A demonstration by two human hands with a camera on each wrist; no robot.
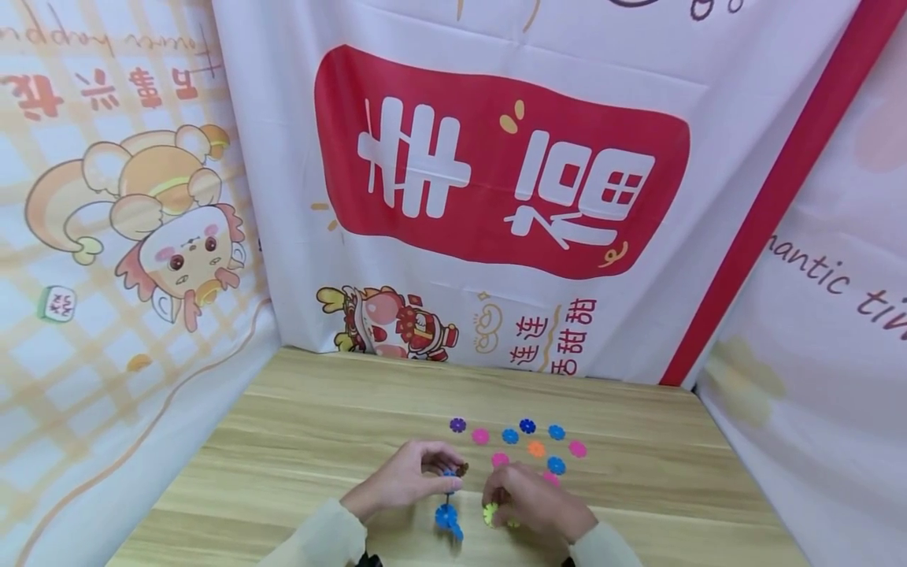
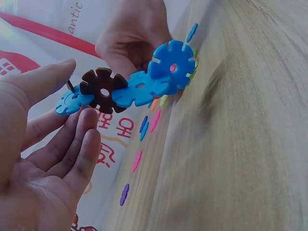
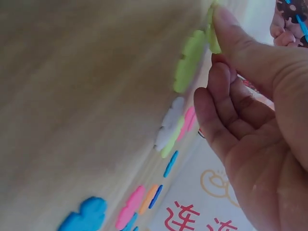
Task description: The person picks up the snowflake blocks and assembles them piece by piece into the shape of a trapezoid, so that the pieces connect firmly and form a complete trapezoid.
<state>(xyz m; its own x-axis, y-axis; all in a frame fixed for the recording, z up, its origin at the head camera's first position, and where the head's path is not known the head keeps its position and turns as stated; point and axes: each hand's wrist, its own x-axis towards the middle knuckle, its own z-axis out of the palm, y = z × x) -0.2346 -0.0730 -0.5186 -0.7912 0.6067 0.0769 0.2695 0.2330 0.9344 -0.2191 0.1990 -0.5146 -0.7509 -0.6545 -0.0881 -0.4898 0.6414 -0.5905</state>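
My left hand (image 1: 407,480) pinches one end of a chain of notched snowflake discs. In the left wrist view, the chain has a blue end disc (image 2: 74,101) near the thumb, a brown disc (image 2: 94,98), then more interlocked blue discs (image 2: 177,53) reaching over the table. To the right, my right hand (image 1: 534,496) holds a yellow-green snowflake disc (image 3: 211,38) at its edge between thumb and fingers, apart from the chain. Another yellow-green disc (image 3: 189,61) lies close to that hand, with a whitish disc (image 3: 168,126) beyond it.
Loose discs lie scattered on the wooden table (image 1: 319,425) past the right hand: purple (image 1: 458,425), orange (image 1: 536,449), several pink (image 1: 577,449) and several blue (image 1: 557,466). Printed cloth (image 1: 283,157) hangs at the back and both sides.
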